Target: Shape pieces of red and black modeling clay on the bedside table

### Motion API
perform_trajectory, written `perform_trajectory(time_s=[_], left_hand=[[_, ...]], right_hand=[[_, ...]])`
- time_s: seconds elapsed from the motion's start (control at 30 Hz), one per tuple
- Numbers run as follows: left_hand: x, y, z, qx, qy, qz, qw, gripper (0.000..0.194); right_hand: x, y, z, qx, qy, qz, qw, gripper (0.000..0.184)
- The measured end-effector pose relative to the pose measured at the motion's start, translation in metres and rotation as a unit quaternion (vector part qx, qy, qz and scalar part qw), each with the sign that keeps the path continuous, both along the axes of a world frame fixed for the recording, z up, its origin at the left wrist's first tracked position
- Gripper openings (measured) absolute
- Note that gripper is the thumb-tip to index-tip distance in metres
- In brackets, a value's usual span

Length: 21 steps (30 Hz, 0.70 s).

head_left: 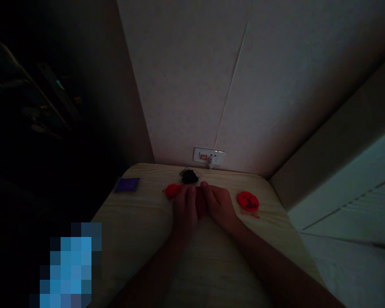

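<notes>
In the middle of the small wooden table, my left hand (pixel 183 210) and my right hand (pixel 223 206) face each other with thumbs up. Between them is a dark red, flat-looking piece (pixel 201 202), gripped from both sides. Dim light hides whether it is soft clay or a packet. A bright red lump (pixel 173 191) lies just beyond my left fingers. Behind it sits a black lump (pixel 190 176), perhaps on a crumpled wrapper. To the right of my right hand rests a red disc (pixel 248 201) with dark face-like marks. Thin red bits lie below it.
A purple packet (pixel 127 185) lies at the table's (pixel 147 256) left edge. A wall socket (pixel 209 156) with a plug in it is right behind the table. A pale cabinet-like surface (pixel 349 205) stands on the right. The left side is very dark, with a blurred-out blue patch low down.
</notes>
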<state>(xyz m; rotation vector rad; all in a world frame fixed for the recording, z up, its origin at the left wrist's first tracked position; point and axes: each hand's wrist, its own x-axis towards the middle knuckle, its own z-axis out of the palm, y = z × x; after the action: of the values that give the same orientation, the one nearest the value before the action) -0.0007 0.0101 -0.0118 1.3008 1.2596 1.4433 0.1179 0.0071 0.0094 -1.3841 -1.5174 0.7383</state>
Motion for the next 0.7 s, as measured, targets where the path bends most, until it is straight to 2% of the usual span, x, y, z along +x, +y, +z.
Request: perform_trajectory(time_s=[0.1,0.33,0.5,0.6,0.7], left_hand=[[-0.0018,0.0,0.0038,0.001,0.005,-0.031,1.0,0.035],[-0.0034,-0.0033,0.0066,0.058,0.076,-0.051,0.994,0.033],[0.0005,-0.004,0.0038,0.047,0.06,-0.037,0.996,0.037],[0.0011,-0.0023,0.003,0.02,0.05,-0.019,0.998,0.042],[0.0,-0.0004,0.0038,0.012,0.069,0.002,0.998,0.045]], right_hand=[[0.0032,0.0,0.0001,0.005,-0.033,0.028,0.999,0.058],[0.0023,0.0023,-0.0021,-0.054,0.057,0.057,0.995,0.059],[-0.0011,0.0015,-0.0011,-0.028,0.066,0.026,0.997,0.061],[0.0,0.0016,-0.0023,-0.047,0.085,0.024,0.995,0.062],[-0.0003,0.0005,-0.001,-0.045,0.053,0.007,0.998,0.065]])
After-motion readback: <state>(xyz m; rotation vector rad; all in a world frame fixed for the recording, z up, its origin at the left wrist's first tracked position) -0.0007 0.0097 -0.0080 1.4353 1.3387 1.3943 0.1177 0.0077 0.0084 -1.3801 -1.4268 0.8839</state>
